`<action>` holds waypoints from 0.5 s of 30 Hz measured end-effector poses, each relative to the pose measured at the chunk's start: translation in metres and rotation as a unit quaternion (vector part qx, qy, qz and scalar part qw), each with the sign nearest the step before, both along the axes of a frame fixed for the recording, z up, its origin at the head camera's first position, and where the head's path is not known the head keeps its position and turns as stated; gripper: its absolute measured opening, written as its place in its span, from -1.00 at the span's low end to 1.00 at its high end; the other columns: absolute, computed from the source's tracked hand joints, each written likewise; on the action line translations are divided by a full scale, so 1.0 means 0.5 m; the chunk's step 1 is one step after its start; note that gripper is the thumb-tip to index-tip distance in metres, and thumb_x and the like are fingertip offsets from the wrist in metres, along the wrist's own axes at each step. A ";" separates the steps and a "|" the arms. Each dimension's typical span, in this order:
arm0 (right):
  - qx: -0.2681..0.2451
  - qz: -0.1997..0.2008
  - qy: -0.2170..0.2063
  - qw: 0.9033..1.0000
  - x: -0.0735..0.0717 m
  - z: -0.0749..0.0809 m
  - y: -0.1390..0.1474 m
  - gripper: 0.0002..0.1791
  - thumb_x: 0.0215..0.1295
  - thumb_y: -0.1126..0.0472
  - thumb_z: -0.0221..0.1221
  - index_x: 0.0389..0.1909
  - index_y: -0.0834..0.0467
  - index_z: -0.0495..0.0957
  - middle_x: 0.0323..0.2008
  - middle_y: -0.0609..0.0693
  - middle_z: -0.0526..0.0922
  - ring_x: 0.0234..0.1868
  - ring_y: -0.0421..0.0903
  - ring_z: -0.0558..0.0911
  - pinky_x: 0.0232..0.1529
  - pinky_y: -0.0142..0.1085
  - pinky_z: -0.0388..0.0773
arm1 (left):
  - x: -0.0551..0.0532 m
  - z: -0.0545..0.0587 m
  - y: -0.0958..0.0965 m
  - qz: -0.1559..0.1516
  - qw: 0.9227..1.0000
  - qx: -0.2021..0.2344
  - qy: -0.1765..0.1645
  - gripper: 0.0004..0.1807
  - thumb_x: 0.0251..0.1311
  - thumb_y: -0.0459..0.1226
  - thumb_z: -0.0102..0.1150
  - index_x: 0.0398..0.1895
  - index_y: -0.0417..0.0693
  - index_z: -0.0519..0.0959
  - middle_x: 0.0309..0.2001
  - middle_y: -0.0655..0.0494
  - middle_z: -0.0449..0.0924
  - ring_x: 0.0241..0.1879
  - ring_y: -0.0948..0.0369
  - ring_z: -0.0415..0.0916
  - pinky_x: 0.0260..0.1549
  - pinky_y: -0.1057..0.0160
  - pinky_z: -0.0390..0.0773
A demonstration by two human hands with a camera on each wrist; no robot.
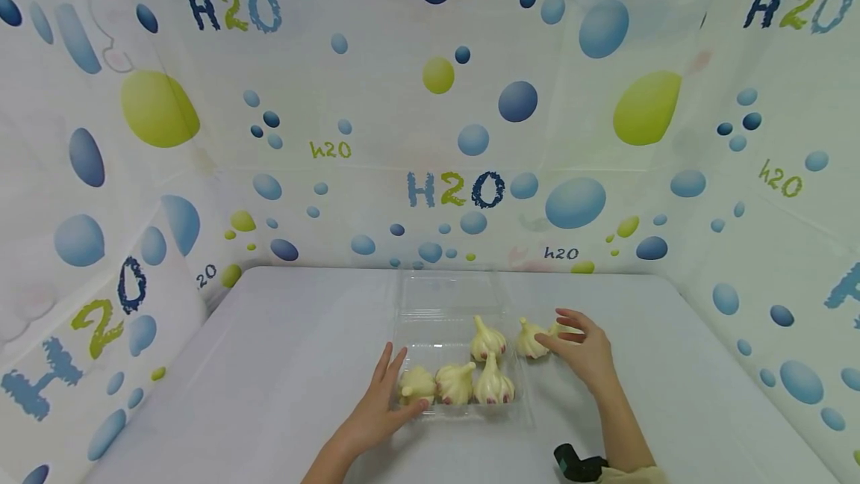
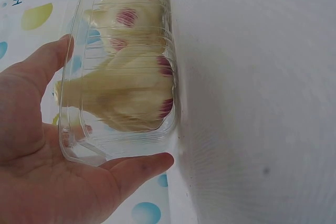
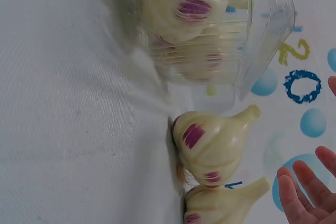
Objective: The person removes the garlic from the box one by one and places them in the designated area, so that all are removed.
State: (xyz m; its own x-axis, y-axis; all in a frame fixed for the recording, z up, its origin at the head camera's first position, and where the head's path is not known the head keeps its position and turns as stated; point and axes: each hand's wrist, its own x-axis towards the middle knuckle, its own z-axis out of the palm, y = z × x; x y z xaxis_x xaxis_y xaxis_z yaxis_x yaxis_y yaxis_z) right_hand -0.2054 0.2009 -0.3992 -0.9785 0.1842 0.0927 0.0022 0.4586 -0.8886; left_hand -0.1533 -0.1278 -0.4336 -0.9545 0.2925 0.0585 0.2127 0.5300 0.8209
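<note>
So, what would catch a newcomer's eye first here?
Probably the backdrop, with its blue and yellow-green spots and H2O lettering behind the table. Then the clear plastic box in the middle, holding four garlic bulbs, with two more bulbs to its right, near the right hand.

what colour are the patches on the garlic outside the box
Purple, against the pale cream of the garlic; the right wrist view shows it best.

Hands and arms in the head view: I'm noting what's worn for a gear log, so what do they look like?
The left hand and right hand are bare, with no gloves showing. A pale yellowish sleeve edge shows on the right arm, beside a black angular piece. No sleeve shows on the left.
</note>
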 end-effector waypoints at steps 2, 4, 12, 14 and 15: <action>0.000 0.002 -0.001 1.000 0.001 0.002 -0.006 -0.25 -0.08 -0.04 0.39 0.15 0.16 0.39 0.09 0.24 0.46 0.01 0.15 0.50 -0.14 -0.15 0.53 | 0.000 0.001 0.000 0.001 1.000 0.002 -0.001 -0.04 0.10 0.00 0.20 0.42 -0.13 -0.12 0.41 -0.24 -0.44 0.31 -0.32 -0.22 0.04 -0.38 0.07; 0.003 0.004 -0.003 1.000 0.001 0.002 -0.011 -0.25 -0.08 -0.04 0.39 0.15 0.16 0.39 0.08 0.25 0.46 0.00 0.15 0.50 -0.14 -0.13 0.54 | 0.001 0.001 0.000 0.001 1.000 0.003 -0.002 -0.03 0.10 0.00 0.20 0.43 -0.12 -0.12 0.41 -0.24 -0.44 0.31 -0.32 -0.22 0.05 -0.38 0.06; 0.000 0.011 0.007 1.000 -0.004 -0.002 -0.028 -0.30 -0.06 0.02 0.39 0.13 0.16 0.41 0.06 0.25 0.47 -0.03 0.14 0.52 -0.22 -0.21 0.56 | 0.001 0.002 -0.001 0.002 1.000 -0.001 0.001 -0.03 0.10 0.00 0.20 0.43 -0.12 -0.12 0.40 -0.25 -0.44 0.31 -0.32 -0.21 0.05 -0.37 0.07; -0.002 0.010 0.013 1.000 -0.004 -0.002 -0.034 -0.31 -0.06 0.04 0.39 0.12 0.16 0.41 0.05 0.25 0.48 -0.05 0.13 0.52 -0.23 -0.19 0.57 | 0.001 0.002 0.000 0.001 1.000 -0.001 0.001 -0.03 0.10 0.00 0.20 0.43 -0.12 -0.12 0.41 -0.24 -0.44 0.30 -0.32 -0.21 0.04 -0.37 0.08; 0.000 0.006 0.016 1.000 -0.005 -0.003 -0.038 -0.32 -0.07 0.05 0.40 0.11 0.16 0.42 0.03 0.24 0.49 -0.07 0.13 0.53 -0.26 -0.18 0.58 | 0.000 0.002 0.000 0.001 1.000 -0.001 0.000 -0.03 0.10 0.00 0.20 0.42 -0.13 -0.12 0.41 -0.24 -0.44 0.31 -0.32 -0.22 0.04 -0.37 0.08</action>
